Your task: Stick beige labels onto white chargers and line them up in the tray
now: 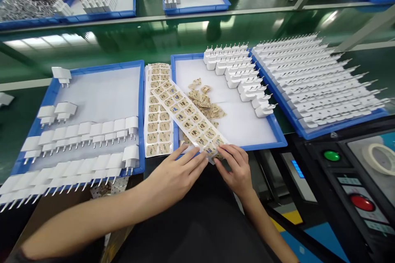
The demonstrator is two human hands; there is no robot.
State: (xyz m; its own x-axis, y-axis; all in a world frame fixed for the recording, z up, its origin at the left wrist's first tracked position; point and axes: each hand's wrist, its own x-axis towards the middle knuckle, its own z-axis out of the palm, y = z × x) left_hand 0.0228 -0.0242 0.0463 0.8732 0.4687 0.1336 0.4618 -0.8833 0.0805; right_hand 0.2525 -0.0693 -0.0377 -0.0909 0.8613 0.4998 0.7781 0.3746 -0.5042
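nearest are two bare hands (pixel 180 172), three blue-rimmed trays (pixel 253 125), one round green button (pixel 331 155) and one round red button (pixel 362 202).

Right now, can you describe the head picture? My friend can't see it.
A person's left hand and right hand touch the near end of a sheet of tan patches partly over a blue tray holding white plugs and loose tan pieces. A left tray and right tray hold more white plugs.

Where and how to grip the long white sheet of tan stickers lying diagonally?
Probably at the near end of the diagonal sheet, its long edges pinched top and bottom from the near side: that end reaches past the middle blue rectangular tray's front rim, while the far end lies across white stickered sheets.
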